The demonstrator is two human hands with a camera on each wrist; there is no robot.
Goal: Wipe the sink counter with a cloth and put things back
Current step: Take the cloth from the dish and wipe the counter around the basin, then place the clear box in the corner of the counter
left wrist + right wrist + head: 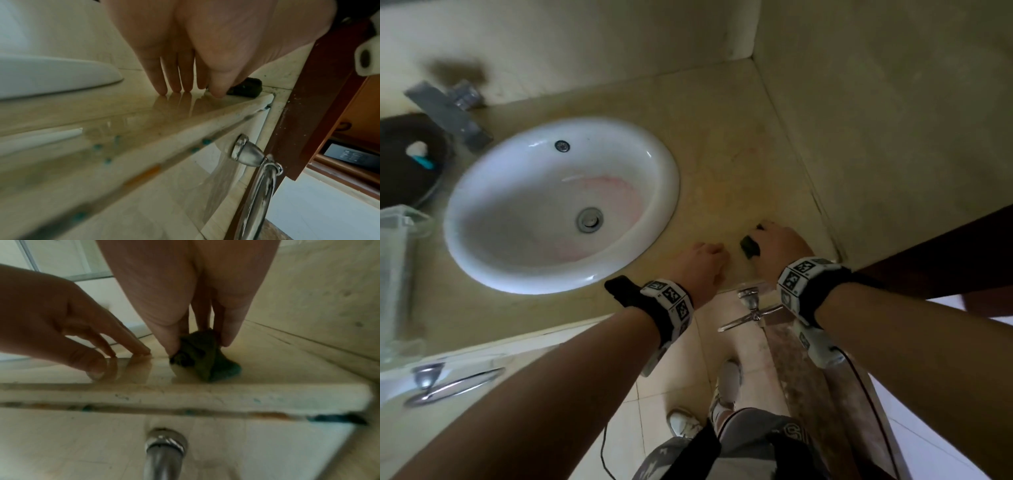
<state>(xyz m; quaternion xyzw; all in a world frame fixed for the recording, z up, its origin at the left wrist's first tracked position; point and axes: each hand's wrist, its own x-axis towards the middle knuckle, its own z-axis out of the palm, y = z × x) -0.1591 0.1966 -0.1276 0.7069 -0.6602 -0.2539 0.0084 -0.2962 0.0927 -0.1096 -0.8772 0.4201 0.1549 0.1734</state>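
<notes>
Beige stone worktop (722,144) runs into a wall corner at its right end; surface glossy, reflecting fingers. White oval sink (482,219) set into it at left, grey faucet (448,113) behind. Chrome towel bar (751,311) mounted on the front face below the worktop edge. Left hand (703,265) near the front edge, just right of the sink: grip open, straight fingertips (162,91) touching the stone, holding nothing. Right hand (779,243) just beside it, toward the corner: grip closed around a small bunched dark green cloth (202,356), thumb and fingers pinching it against the worktop.
</notes>
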